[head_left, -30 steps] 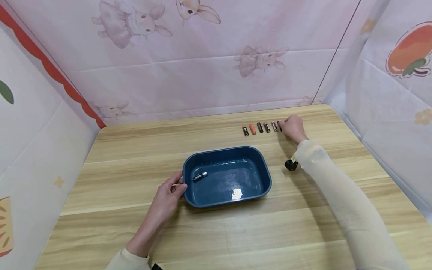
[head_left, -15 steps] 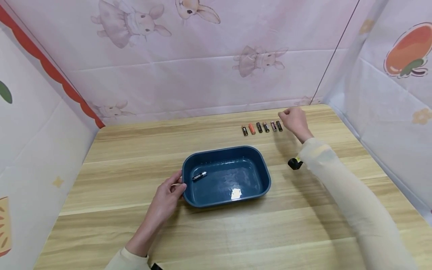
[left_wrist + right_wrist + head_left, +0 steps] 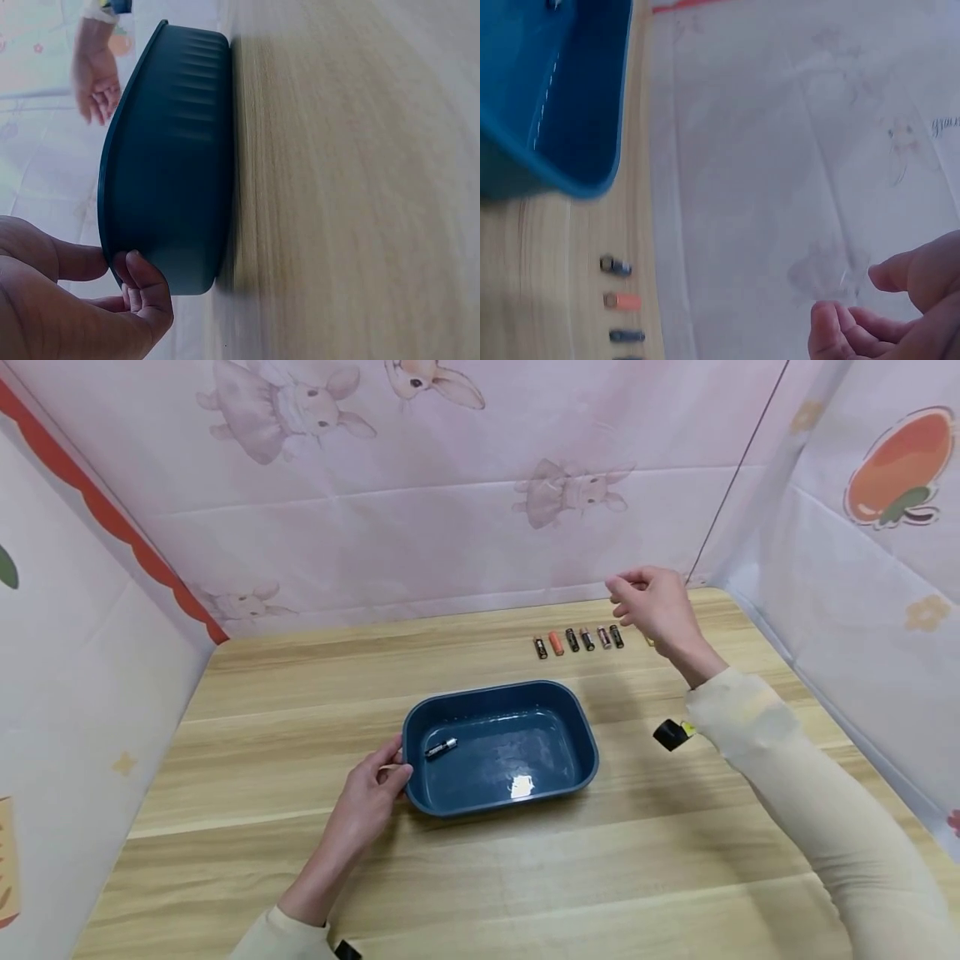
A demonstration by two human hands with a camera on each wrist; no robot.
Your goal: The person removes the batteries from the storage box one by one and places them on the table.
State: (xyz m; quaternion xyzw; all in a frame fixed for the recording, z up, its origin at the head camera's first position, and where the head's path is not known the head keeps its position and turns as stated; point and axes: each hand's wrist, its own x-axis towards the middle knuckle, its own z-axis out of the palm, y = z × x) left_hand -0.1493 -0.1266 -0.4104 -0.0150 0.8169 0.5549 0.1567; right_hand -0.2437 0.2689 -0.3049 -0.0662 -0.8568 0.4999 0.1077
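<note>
My left hand grips the left end of a dark blue rectangular tub, thumb and fingers at its rim, as the left wrist view also shows. Inside the tub, toward its left end, lies one black-and-silver battery. My right hand is raised above the table's far right part, fingers loosely bent and holding nothing. In the right wrist view a gap shows between its thumb and fingers. Left of that hand, several batteries stand in a row, among them an orange battery and a black battery.
A small yellow thing on the table is partly hidden by the right hand. Fabric wall sheets with rabbit prints rise behind the wooden table. A black wrist camera hangs under the right sleeve.
My right hand has left the right end of the battery row and risen up and away, uncovering the black battery there. My left hand keeps its hold on the tub.
</note>
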